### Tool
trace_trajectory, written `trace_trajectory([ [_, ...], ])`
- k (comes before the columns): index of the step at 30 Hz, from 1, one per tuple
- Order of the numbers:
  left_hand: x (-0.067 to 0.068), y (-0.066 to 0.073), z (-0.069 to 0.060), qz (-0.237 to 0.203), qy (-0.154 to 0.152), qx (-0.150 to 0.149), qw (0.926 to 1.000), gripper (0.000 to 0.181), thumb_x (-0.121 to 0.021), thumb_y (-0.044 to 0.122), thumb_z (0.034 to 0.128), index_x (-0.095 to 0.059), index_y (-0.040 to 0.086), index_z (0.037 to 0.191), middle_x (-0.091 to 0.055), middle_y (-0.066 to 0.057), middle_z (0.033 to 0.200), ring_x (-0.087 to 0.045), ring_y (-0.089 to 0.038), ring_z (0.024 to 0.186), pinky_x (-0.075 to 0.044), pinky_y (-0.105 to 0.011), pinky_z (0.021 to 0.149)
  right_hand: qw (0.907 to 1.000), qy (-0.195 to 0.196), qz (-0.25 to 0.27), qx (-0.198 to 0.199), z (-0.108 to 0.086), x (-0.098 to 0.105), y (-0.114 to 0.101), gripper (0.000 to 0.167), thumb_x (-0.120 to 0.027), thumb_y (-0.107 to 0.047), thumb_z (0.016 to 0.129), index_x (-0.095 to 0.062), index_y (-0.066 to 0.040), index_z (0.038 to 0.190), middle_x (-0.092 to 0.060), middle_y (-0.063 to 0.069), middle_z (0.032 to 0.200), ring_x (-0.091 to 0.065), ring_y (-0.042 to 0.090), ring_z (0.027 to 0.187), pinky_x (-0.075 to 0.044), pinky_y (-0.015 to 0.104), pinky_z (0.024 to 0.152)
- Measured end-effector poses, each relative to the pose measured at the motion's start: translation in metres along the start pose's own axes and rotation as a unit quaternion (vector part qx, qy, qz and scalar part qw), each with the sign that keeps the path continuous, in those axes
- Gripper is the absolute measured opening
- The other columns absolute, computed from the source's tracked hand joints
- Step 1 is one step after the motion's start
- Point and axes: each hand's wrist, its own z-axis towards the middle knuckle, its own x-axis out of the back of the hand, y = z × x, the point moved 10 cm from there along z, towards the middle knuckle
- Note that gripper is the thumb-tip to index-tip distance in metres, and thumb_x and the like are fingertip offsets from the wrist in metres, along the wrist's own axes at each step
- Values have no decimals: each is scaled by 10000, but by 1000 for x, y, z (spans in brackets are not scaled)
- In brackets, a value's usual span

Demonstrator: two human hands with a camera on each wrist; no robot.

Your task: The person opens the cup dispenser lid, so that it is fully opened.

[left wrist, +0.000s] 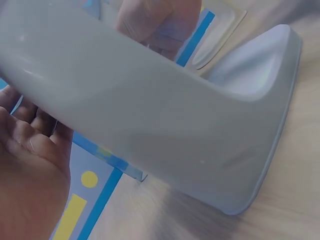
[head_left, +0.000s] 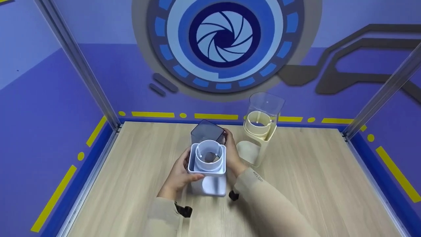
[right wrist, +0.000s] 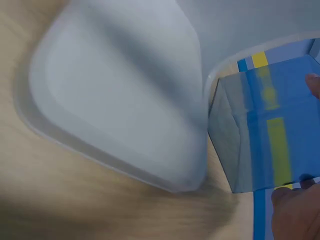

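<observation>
A white stand (head_left: 209,184) with a round collar inside its square top is upright at the middle of the table. My left hand (head_left: 177,174) grips the left side of that top, thumb over the front rim; in the left wrist view the hand (left wrist: 32,165) lies beside the stand's body (left wrist: 125,105). Behind the collar, my right hand (head_left: 233,153) holds a smoky see-through square container (head_left: 207,131) by its right side. The right wrist view shows the container (right wrist: 270,125) between the thumb and fingers of the hand (right wrist: 300,212), beyond the stand's base (right wrist: 120,100).
To the back right stands a cream stand (head_left: 260,151) of similar shape, with a clear container (head_left: 267,103) at its top, close to my right hand. Patterned blue walls (head_left: 223,102) with metal corner posts enclose the wooden table (head_left: 141,158) at the back and sides.
</observation>
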Motion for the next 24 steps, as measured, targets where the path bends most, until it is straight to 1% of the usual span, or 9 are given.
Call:
trace_trajectory([
  [2, 0, 2, 0, 47, -9, -7, 10000, 1332, -1078, 62, 665, -310, -32, 1749, -494, -273, 1719, -564, -70, 1437, -465, -155, 1228, 9997, 2, 183, -163, -3, -1, 5, 747, -595, -51, 1105, -218, -23, 1749, -297, 312, 1819, -275, 478, 1724, -213, 577, 1456],
  [4, -1, 4, 0, 54, -54, -49, 10000, 1329, -1084, 70, 669, -311, -40, 1745, -499, -283, 1708, -567, -74, 1434, -467, -160, 1230, 9996, 86, 171, -194, -5, 0, 9, 826, -634, -30, 1081, -171, 13, 1763, -243, 344, 1832, -229, 503, 1736, -202, 578, 1458],
  [6, -1, 6, 0, 41, -81, -47, 9999, 1340, -1099, 108, 667, -316, -33, 1745, -496, -269, 1714, -559, -68, 1451, -453, -156, 1245, 9980, 228, 397, -427, -6, 3, 10, 900, -660, 28, 1041, -128, 58, 1766, -188, 359, 1841, -170, 528, 1740, -167, 596, 1456],
  [10, -1, 9, -1, 9, -150, -99, 9998, 1362, -1119, 210, 670, -317, -25, 1746, -488, -255, 1727, -532, -79, 1490, -420, -155, 1271, 9930, 532, 991, -351, -10, 12, 10, 974, -715, 137, 927, -167, 135, 1732, -196, 393, 1822, -148, 535, 1741, -164, 580, 1457],
  [14, 1, 12, -2, 145, -148, -118, 9997, 1388, -1121, 278, 679, -300, 11, 1766, -471, -219, 1756, -495, -102, 1535, -387, -143, 1282, 9867, 577, 1480, -338, -25, 23, 2, 1014, -727, 166, 869, -190, 138, 1728, -188, 373, 1835, -131, 521, 1750, -161, 593, 1455],
  [16, 2, 15, -3, 268, -110, -98, 9995, 1404, -1122, 276, 678, -286, 52, 1784, -452, -183, 1781, -461, -134, 1585, -360, -131, 1293, 9871, 518, 1487, -294, -35, 27, -3, 1006, -733, 141, 871, -199, 144, 1723, -188, 377, 1833, -138, 528, 1747, -177, 612, 1446],
  [19, 3, 23, -5, 448, -67, -189, 9988, 1424, -1120, 240, 680, -258, 104, 1804, -370, -140, 1845, -353, -233, 1702, -298, -129, 1332, 9912, 390, 1256, -126, -52, 33, -11, 951, -736, 99, 910, -220, 169, 1706, -215, 416, 1806, -172, 572, 1722, -214, 656, 1420],
  [21, 3, 33, -7, 597, -22, -323, 9977, 1419, -1116, 221, 684, -256, 129, 1809, -308, -119, 1878, -260, -297, 1755, -257, -144, 1359, 9937, 327, 1074, -48, -64, 37, -14, 910, -738, 86, 941, -244, 170, 1700, -247, 428, 1790, -213, 590, 1706, -251, 671, 1402],
  [24, 3, 54, -11, 739, 95, -675, 9949, 1394, -1105, 231, 707, -256, 130, 1809, -216, -131, 1905, -132, -367, 1785, -206, -203, 1400, 9958, 222, 881, 76, -82, 43, -19, 870, -746, 82, 975, -272, 154, 1701, -288, 422, 1777, -260, 611, 1683, -304, 687, 1376],
])
